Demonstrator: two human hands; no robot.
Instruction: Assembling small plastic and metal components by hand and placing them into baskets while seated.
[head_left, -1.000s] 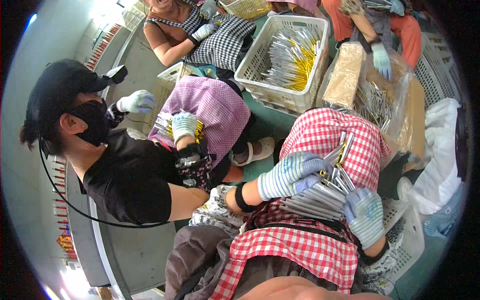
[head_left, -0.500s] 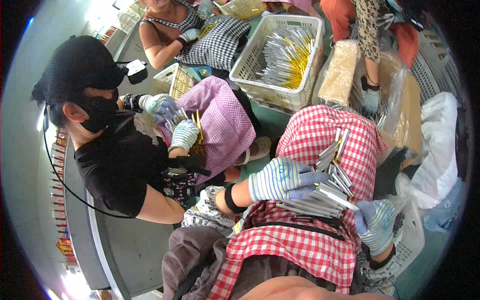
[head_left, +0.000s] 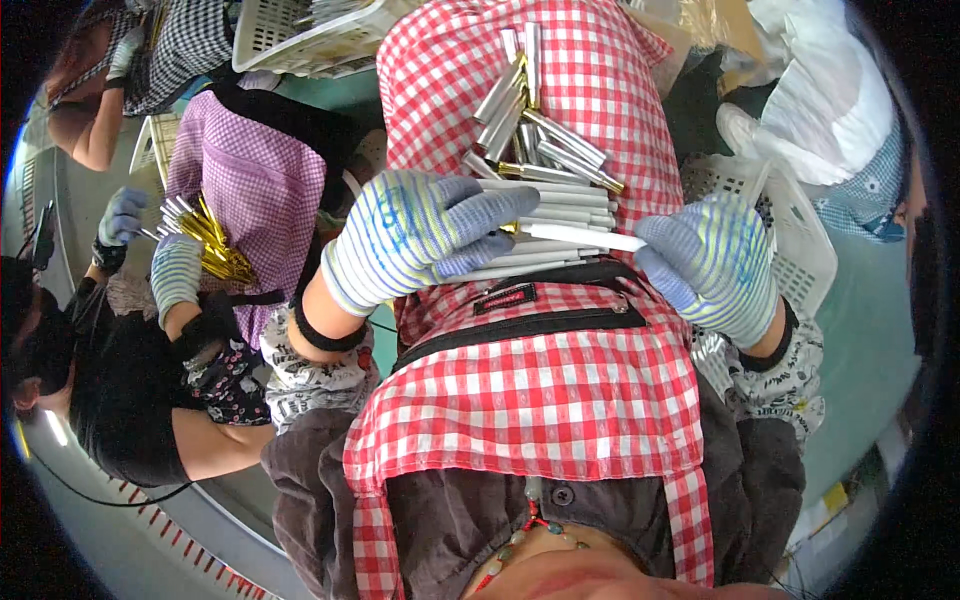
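A slim white tube (head_left: 580, 236) with a gold end lies nearly level between my hands, just above my lap. My left hand (head_left: 400, 235), in a striped knit glove, is closed at its gold end, pinching with thumb and fingertips. At the plain white end, my right hand (head_left: 715, 262), gloved alike, grips with thumb and fingers. Under the held tube, a row of white tubes (head_left: 580, 198) rests side by side across my red checked apron (head_left: 530, 420). Farther up the apron, several silver tubes (head_left: 570, 155) with gold ends lie loosely at different angles.
On the left, a co-worker's gloved hand (head_left: 176, 272) is beside a bundle of gold and silver sticks (head_left: 222, 245) on a purple checked apron (head_left: 265, 165). A cream plastic crate (head_left: 300, 48) stands at the back. By my right hand is a white basket (head_left: 805, 240).
The view has swung down and to the right, bringing my lap to the middle. Both hands still hold the tube, which now lies more level.
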